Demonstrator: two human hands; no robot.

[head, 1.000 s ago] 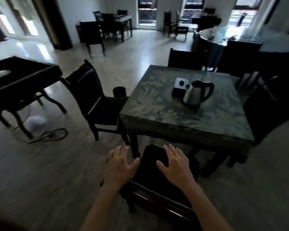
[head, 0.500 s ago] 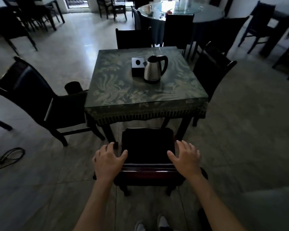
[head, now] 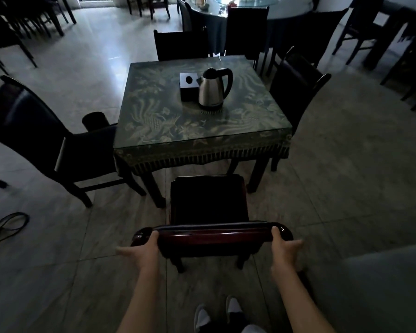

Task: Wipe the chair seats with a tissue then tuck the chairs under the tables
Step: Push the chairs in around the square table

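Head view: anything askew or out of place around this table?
Two chairs aren't tucked. The near chair, gripped at its backrest by the left hand and right hand, stands clear of the table. The left chair sits angled, pulled out. A cable lies loose on the floor.

No readable text, no labels or brands legible on kettle [head: 211, 91], box [head: 189, 86], dim blurred room

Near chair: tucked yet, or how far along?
Not yet. Both hands, left hand and right hand, grip the near chair by its top rail; its seat is still outside the table. No tissue visible. The left chair also sits pulled out.
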